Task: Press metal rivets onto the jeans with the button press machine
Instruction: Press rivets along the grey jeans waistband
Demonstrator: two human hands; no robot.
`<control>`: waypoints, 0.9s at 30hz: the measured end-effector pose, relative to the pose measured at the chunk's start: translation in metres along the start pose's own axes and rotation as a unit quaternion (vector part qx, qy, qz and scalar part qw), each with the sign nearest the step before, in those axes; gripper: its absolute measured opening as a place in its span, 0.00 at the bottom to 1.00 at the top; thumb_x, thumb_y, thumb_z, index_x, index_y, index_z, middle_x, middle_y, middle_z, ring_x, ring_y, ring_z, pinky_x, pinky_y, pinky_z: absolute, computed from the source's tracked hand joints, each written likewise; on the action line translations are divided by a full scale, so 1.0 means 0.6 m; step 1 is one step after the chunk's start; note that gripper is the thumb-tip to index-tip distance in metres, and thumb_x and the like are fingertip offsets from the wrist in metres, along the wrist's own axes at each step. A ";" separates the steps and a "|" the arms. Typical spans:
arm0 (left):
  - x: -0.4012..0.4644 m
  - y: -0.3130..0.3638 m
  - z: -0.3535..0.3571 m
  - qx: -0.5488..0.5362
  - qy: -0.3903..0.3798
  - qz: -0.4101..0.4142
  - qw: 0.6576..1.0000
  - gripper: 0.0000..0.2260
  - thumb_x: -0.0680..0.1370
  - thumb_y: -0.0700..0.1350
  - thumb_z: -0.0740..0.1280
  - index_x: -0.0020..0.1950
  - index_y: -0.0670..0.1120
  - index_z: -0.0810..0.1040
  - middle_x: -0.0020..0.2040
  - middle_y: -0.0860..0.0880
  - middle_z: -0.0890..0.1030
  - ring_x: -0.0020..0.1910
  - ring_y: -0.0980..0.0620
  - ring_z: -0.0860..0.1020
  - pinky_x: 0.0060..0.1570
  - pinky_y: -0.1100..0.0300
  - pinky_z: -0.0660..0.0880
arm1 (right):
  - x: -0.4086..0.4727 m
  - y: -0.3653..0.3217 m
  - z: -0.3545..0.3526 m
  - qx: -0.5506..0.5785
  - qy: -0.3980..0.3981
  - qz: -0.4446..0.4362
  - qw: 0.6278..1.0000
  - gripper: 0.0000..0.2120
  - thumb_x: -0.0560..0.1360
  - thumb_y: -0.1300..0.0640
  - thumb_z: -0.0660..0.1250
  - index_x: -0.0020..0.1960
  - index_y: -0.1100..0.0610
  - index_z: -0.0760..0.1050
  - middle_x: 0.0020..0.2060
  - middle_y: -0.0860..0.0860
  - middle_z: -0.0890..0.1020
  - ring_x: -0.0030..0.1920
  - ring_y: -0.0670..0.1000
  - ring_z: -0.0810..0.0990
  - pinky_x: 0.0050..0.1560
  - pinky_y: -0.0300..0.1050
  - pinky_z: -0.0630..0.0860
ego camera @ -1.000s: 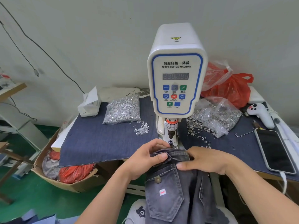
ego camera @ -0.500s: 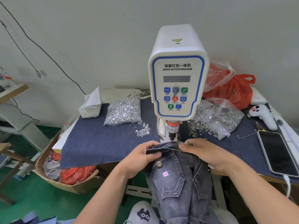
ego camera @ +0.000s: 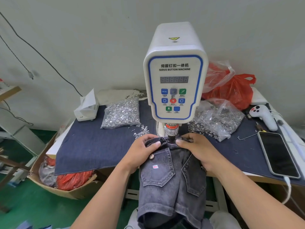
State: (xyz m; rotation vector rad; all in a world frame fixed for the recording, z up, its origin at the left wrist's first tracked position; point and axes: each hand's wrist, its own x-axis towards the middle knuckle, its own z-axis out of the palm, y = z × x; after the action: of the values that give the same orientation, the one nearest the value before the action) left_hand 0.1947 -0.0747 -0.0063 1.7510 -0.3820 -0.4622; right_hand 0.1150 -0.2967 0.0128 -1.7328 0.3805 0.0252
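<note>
Step in hand, as we judge it: positioning. We hold the waistband of the small grey-black denim jeans under the dark punch of the white, blue-trimmed servo button machine, legs hanging off the denim-covered tabletop. Our left hand pinches the waistband, thumb on top, fingers curled beneath; our right hand pinches it likewise from the other side. Next move likely calls for exact centring, fingers kept clear.
</note>
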 end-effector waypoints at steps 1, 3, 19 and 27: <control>0.005 -0.002 0.004 0.008 0.025 0.003 1.000 0.05 0.81 0.47 0.74 0.56 0.52 0.85 0.50 0.54 0.88 0.49 0.59 0.84 0.51 0.64 0.76 | 0.003 0.000 0.001 -0.015 0.007 0.003 1.000 0.09 0.76 0.48 0.75 0.47 0.55 0.85 0.43 0.51 0.88 0.52 0.55 0.86 0.61 0.58 0.79; 0.013 -0.003 0.011 0.025 0.046 0.011 0.999 0.03 0.81 0.45 0.73 0.55 0.51 0.85 0.48 0.55 0.88 0.47 0.61 0.84 0.48 0.68 0.75 | 0.006 0.001 -0.008 -0.049 -0.017 0.020 0.998 0.21 0.72 0.36 0.74 0.46 0.56 0.85 0.42 0.48 0.88 0.50 0.50 0.86 0.56 0.54 0.79; 0.017 -0.017 0.010 0.115 0.017 0.025 0.993 0.02 0.82 0.48 0.71 0.53 0.53 0.84 0.39 0.61 0.84 0.39 0.62 0.80 0.45 0.64 0.74 | 0.004 0.025 -0.041 -0.028 -0.108 0.030 0.993 0.33 0.75 0.36 0.69 0.56 0.69 0.80 0.55 0.67 0.84 0.55 0.56 0.85 0.60 0.57 0.77; 0.024 -0.025 0.021 0.138 0.040 0.027 0.989 0.03 0.83 0.51 0.71 0.50 0.54 0.82 0.37 0.59 0.82 0.39 0.57 0.80 0.46 0.58 0.76 | 0.007 0.029 -0.031 -0.033 -0.074 0.043 0.996 0.33 0.73 0.33 0.69 0.50 0.66 0.82 0.46 0.59 0.88 0.52 0.58 0.87 0.62 0.58 0.79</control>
State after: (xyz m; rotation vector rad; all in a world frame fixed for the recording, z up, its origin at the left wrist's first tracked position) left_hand 0.2011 -0.0891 -0.0246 2.0157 -0.4510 -0.3099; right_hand 0.1108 -0.3180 -0.0011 -1.7662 0.3485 0.2296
